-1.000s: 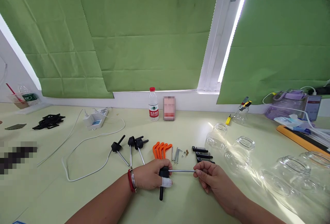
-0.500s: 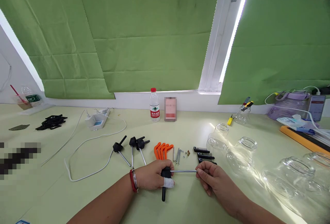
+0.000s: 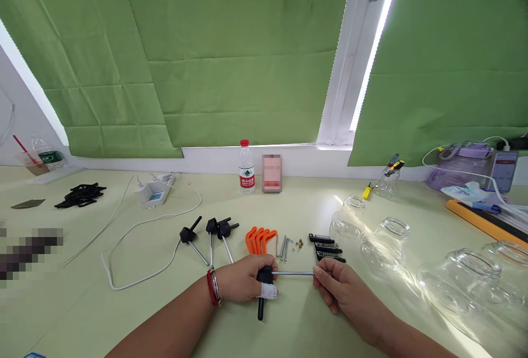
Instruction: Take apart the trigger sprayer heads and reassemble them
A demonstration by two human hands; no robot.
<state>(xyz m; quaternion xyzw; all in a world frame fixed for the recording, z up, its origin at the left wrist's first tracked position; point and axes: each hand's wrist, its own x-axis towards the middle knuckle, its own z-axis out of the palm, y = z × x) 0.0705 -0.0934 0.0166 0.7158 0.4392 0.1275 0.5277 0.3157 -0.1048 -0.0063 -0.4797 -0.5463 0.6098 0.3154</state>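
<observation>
My left hand [image 3: 245, 282], with white tape on its thumb, grips the black head of a metal rod [image 3: 295, 274]. A black peg [image 3: 260, 309] sticks out below that hand. The rod lies level, pointing right. With thumb and fingers closed, my right hand [image 3: 336, 286] pinches its far end; whether a small part is also between those fingertips is hidden. Similar black-headed rods [image 3: 225, 230] lie beyond my left hand. Just past the held rod are orange bent pieces [image 3: 259, 241], long screws [image 3: 284, 248], small brass-coloured bits [image 3: 300, 244] and black parts with springs [image 3: 328, 247].
Several clear glass jars [image 3: 348, 218] stand to the right, near a yellow-handled screwdriver [image 3: 367, 191]. At the back are a water bottle [image 3: 246, 170] and a blurred pink panel [image 3: 272, 174]. A white cable [image 3: 160, 216] runs from a power strip [image 3: 157, 190] across the left. A black pile [image 3: 80, 196] lies farther left.
Both hands keep the same hold on the rod, with barely any movement. The whole view has shifted very slightly.
</observation>
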